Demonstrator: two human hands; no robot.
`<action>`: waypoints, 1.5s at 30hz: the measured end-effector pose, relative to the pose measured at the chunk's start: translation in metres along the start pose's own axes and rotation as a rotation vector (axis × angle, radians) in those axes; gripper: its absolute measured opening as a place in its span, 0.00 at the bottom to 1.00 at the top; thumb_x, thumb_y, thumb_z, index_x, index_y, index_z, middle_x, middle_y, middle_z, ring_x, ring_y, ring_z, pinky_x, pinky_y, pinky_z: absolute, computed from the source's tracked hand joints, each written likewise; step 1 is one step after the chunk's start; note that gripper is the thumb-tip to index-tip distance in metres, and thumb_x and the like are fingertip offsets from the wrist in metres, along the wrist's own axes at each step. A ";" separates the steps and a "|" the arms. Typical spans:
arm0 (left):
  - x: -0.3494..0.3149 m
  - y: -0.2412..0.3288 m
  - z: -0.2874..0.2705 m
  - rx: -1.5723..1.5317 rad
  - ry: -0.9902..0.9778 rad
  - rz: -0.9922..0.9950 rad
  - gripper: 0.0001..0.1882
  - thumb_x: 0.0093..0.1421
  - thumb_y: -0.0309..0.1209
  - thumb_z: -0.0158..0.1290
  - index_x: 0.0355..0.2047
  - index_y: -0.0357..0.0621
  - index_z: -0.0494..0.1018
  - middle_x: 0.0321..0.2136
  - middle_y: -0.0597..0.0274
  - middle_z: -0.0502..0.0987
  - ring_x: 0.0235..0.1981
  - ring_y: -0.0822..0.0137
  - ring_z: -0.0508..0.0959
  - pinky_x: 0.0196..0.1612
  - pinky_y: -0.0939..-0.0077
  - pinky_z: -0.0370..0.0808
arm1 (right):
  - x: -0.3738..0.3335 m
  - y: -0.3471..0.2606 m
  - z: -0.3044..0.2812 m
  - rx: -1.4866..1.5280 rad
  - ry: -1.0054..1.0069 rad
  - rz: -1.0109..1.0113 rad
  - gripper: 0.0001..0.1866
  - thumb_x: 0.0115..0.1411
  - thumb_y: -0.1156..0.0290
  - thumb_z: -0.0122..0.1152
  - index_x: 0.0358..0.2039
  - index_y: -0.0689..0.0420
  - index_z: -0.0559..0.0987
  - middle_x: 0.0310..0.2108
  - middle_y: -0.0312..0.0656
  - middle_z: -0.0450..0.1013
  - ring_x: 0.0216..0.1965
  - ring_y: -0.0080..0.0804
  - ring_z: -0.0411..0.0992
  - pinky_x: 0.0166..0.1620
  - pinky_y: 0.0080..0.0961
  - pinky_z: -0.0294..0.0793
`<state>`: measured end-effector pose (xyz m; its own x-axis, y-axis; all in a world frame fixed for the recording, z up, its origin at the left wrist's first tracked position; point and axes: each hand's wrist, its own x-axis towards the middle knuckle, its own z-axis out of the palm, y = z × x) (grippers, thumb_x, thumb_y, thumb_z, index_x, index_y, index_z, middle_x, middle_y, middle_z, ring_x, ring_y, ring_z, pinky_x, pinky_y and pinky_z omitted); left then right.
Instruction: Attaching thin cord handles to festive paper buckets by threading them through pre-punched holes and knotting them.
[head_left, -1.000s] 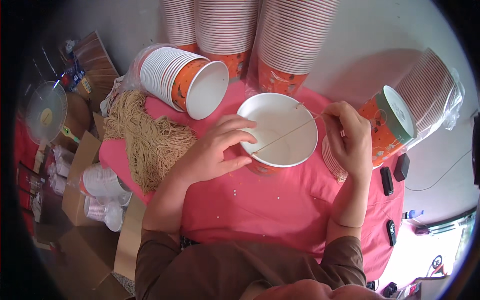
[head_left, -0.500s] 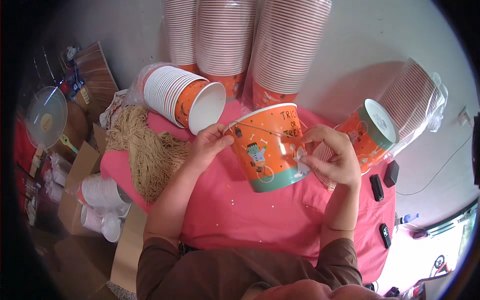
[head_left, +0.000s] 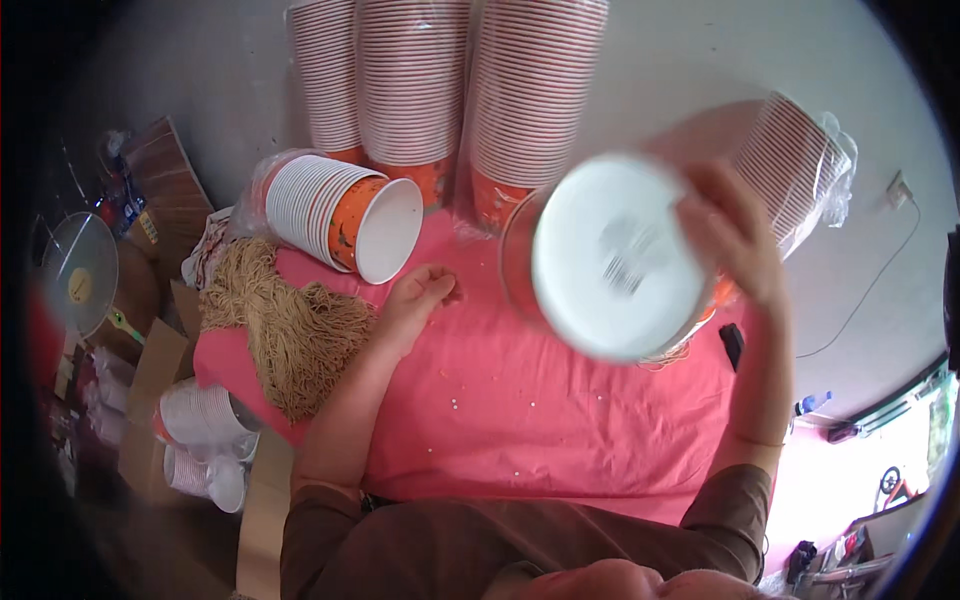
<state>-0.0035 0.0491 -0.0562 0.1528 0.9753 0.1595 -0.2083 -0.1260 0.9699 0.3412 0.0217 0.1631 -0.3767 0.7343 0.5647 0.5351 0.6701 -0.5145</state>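
A paper bucket [head_left: 620, 262] is tipped over in the air above the right of the table, its round white base facing me. Its orange side shows only as a blurred strip on the left, and the rim is hidden. My right hand [head_left: 738, 232], smeared by motion, grips the bucket at its right edge. Apart from it, my left hand [head_left: 422, 296] hovers over the cloth with fingers curled in and nothing visible in them. Nearest to that hand are a bundle of tan string [head_left: 285, 335] and a nested stack of orange and white buckets [head_left: 345, 218] lying on its side.
Tall wrapped bucket stacks [head_left: 415, 90] stand at the back against the wall. Another wrapped stack [head_left: 795, 165] leans at the right, partly behind my hand. White bits dot the pink cloth [head_left: 520, 440]. Cardboard boxes [head_left: 160, 370] and a fan [head_left: 80, 275] are at the left.
My left hand has let go of the bucket. My right hand has swung it to the right and turned it, so its base faces me instead of its printed side.
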 end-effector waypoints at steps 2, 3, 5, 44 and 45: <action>0.000 -0.005 -0.001 -0.116 -0.056 0.028 0.09 0.69 0.31 0.50 0.43 0.38 0.73 0.36 0.63 0.78 0.39 0.72 0.79 0.46 0.76 0.76 | 0.005 0.021 -0.043 -0.044 0.198 0.138 0.21 0.66 0.64 0.55 0.56 0.60 0.73 0.47 0.41 0.74 0.48 0.27 0.72 0.51 0.25 0.71; 0.000 -0.005 -0.003 -0.117 -0.063 0.024 0.09 0.69 0.31 0.50 0.43 0.38 0.73 0.36 0.63 0.78 0.39 0.72 0.79 0.46 0.76 0.76 | 0.008 0.039 -0.067 -0.031 0.302 0.214 0.24 0.66 0.62 0.54 0.59 0.59 0.72 0.55 0.43 0.72 0.52 0.29 0.71 0.55 0.25 0.70; -0.001 -0.003 -0.004 -0.016 -0.092 0.077 0.08 0.68 0.29 0.50 0.43 0.38 0.73 0.35 0.62 0.78 0.38 0.72 0.79 0.45 0.77 0.76 | 0.003 0.062 -0.125 0.083 0.319 0.181 0.27 0.64 0.57 0.55 0.60 0.58 0.73 0.62 0.42 0.66 0.57 0.33 0.69 0.49 0.29 0.76; -0.002 -0.003 0.000 0.156 -0.100 0.020 0.06 0.68 0.26 0.50 0.40 0.36 0.74 0.34 0.63 0.78 0.38 0.73 0.79 0.47 0.75 0.77 | -0.044 0.113 -0.082 -0.174 0.101 0.765 0.29 0.66 0.67 0.35 0.68 0.55 0.60 0.14 0.42 0.68 0.09 0.33 0.69 0.13 0.28 0.73; -0.002 -0.002 0.000 0.156 -0.099 0.018 0.06 0.68 0.26 0.50 0.40 0.36 0.74 0.34 0.63 0.78 0.38 0.73 0.79 0.47 0.75 0.77 | -0.044 0.112 -0.081 -0.161 0.113 0.757 0.28 0.67 0.66 0.35 0.67 0.55 0.61 0.14 0.42 0.68 0.09 0.33 0.70 0.13 0.27 0.73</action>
<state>-0.0030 0.0475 -0.0587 0.2467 0.9509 0.1870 -0.0605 -0.1774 0.9823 0.4795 0.0554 0.1330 0.2092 0.9640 0.1641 0.7222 -0.0392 -0.6906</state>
